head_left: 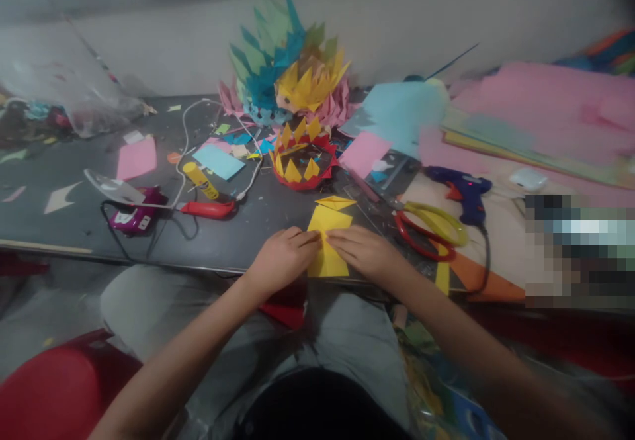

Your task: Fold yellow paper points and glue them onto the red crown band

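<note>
A sheet of yellow paper [329,263] lies at the table's front edge, its sides bent and creased. My left hand [288,251] presses and pinches it from the left, fingers closed together. From the right, my right hand [364,251] does the same, its fingertips almost meeting the left ones at the middle crease. Just beyond the sheet rests a small folded yellow paper piece [336,202]. Farther back stands a red paper ring [302,178] with yellow pointed pieces along it. My fingertips partly hide the crease.
Scissors [426,228] and a blue glue gun [464,188] lie to the right. On the left are a yellow glue stick [201,180], a red-handled tool with a cord [208,210] and a purple device [136,215]. A colourful folded-paper model [292,63] stands behind, beside pink sheets [540,99].
</note>
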Demonstrator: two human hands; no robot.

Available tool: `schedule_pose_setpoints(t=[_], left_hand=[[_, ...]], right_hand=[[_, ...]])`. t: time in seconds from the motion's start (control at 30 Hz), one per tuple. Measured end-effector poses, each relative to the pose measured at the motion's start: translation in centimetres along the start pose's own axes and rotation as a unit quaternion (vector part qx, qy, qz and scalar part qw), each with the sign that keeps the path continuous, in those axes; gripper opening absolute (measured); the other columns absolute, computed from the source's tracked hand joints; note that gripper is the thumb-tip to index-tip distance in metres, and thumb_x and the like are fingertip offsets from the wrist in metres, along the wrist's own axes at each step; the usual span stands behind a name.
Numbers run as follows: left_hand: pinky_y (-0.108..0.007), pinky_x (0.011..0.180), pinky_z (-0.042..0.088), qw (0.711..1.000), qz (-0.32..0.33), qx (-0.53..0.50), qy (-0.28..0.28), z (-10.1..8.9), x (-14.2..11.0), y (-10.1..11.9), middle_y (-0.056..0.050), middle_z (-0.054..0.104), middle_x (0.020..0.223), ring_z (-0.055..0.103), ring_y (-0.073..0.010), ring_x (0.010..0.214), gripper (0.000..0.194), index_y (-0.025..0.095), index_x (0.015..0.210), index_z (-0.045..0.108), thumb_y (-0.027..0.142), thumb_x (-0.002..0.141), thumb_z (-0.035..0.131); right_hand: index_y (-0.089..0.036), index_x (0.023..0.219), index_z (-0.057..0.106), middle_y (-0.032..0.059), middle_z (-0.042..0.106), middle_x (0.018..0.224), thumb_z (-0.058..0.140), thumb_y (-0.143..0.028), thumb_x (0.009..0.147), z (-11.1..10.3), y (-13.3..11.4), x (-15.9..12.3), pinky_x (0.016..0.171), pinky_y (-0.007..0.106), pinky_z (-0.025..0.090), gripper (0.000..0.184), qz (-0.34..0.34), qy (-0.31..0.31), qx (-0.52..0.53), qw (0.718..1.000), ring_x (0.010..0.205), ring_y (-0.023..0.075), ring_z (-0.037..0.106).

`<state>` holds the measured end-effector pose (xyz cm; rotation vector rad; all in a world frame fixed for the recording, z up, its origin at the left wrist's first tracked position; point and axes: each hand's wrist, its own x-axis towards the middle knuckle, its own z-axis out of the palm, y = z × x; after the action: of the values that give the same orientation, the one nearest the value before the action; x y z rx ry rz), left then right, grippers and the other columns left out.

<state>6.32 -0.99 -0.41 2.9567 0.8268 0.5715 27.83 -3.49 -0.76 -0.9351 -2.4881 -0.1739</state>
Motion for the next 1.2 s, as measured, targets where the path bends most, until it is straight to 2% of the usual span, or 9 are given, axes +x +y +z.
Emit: schedule_pose_setpoints(t=[0.13, 0.33, 0.57, 0.67, 0.8, 0.9, 1.0, 1.2], left_hand=[[-0.029, 0.076, 0.048, 1.0, -0.004, 0.017, -0.014, -0.2, 0.3, 0.1, -0.005, 0.064, 0.114, 0.057, -0.0172, 0.094, 0.021, 0.017, 0.103, 0.062, 0.023, 0.092, 0.046], [-0.032, 0.078, 0.045, 0.998, -0.021, 0.015, -0.05, -0.5, 1.0, 0.3, -0.005, 0.063, 0.118, 0.055, -0.0196, 0.103, 0.022, 0.016, 0.101, 0.061, 0.025, 0.092, 0.043], [-0.036, 0.086, 0.042, 0.996, -0.052, -0.003, -0.073, -1.0, 0.7, 1.4, -0.01, 0.056, 0.127, 0.05, -0.0228, 0.113, 0.039, 0.013, 0.117, 0.053, 0.038, 0.089, 0.045], [-0.036, 0.089, 0.041, 0.996, -0.05, -0.003, -0.078, -1.2, 0.7, 1.7, -0.011, 0.056, 0.126, 0.048, -0.0233, 0.115, 0.038, 0.013, 0.115, 0.054, 0.038, 0.089, 0.045], [-0.036, 0.09, 0.041, 0.994, -0.062, -0.001, -0.09, -1.3, 0.5, 1.9, -0.012, 0.057, 0.121, 0.049, -0.024, 0.113, 0.042, 0.012, 0.119, 0.052, 0.039, 0.089, 0.044], [-0.038, 0.095, 0.038, 0.993, -0.069, -0.003, -0.094, -1.1, 0.1, 2.1, -0.012, 0.055, 0.126, 0.046, -0.025, 0.117, 0.051, 0.01, 0.127, 0.046, 0.043, 0.087, 0.043], [-0.04, 0.099, 0.035, 0.992, -0.077, -0.007, -0.099, -0.7, -0.4, 2.3, -0.013, 0.051, 0.132, 0.044, -0.0262, 0.122, 0.058, 0.01, 0.13, 0.044, 0.046, 0.084, 0.045], [-0.043, 0.105, 0.029, 0.989, -0.1, -0.037, -0.105, -1.6, -2.1, 2.6, -0.01, 0.048, 0.136, 0.039, -0.0252, 0.128, 0.057, 0.013, 0.13, 0.043, 0.047, 0.084, 0.045]], right_hand=[[-0.008, 0.096, 0.068, 0.0135, 0.071, 0.098, 0.033, -0.013, 0.094, -0.1, 0.0, 0.1, 0.08, 0.034, 0.054, 0.036, -0.03, 0.007, -0.018, 0.999, 0.095, 0.0195, 0.063], [-0.01, 0.096, 0.067, 0.0119, 0.07, 0.101, 0.034, -0.015, 0.093, 0.2, 0.3, 0.2, 0.084, 0.033, 0.051, 0.034, -0.007, -0.03, -0.012, 0.999, 0.095, 0.0189, 0.063], [-0.01, 0.086, 0.067, 0.0106, 0.069, 0.087, 0.044, -0.018, 0.089, -0.8, -2.0, 1.5, 0.076, 0.035, 0.047, 0.025, 0.103, -0.114, -0.029, 0.988, 0.082, 0.0219, 0.061], [-0.01, 0.08, 0.066, 0.0097, 0.068, 0.078, 0.043, -0.019, 0.089, -1.5, -2.9, 1.3, 0.073, 0.034, 0.044, 0.026, 0.128, -0.107, -0.033, 0.985, 0.077, 0.0208, 0.059], [-0.014, 0.074, 0.066, 0.0067, 0.065, 0.071, 0.044, -0.02, 0.089, -2.1, -2.9, 0.9, 0.071, 0.031, 0.042, 0.027, 0.153, -0.107, -0.006, 0.982, 0.071, 0.0186, 0.057], [-0.014, 0.091, 0.067, 0.0069, 0.066, 0.08, 0.044, -0.02, 0.089, -1.4, -2.4, 1.5, 0.073, 0.029, 0.044, 0.024, 0.204, -0.117, 0.024, 0.972, 0.078, 0.0184, 0.059], [-0.013, 0.111, 0.062, 0.0093, 0.066, 0.093, 0.043, -0.019, 0.089, -0.4, -1.9, 2.2, 0.079, 0.028, 0.046, 0.03, 0.234, -0.136, 0.036, 0.962, 0.089, 0.0193, 0.06], [-0.014, 0.11, 0.065, 0.0106, 0.065, 0.087, 0.045, -0.021, 0.087, 0.0, -1.5, 2.3, 0.074, 0.032, 0.049, 0.031, 0.225, -0.134, 0.005, 0.965, 0.083, 0.0215, 0.062]])
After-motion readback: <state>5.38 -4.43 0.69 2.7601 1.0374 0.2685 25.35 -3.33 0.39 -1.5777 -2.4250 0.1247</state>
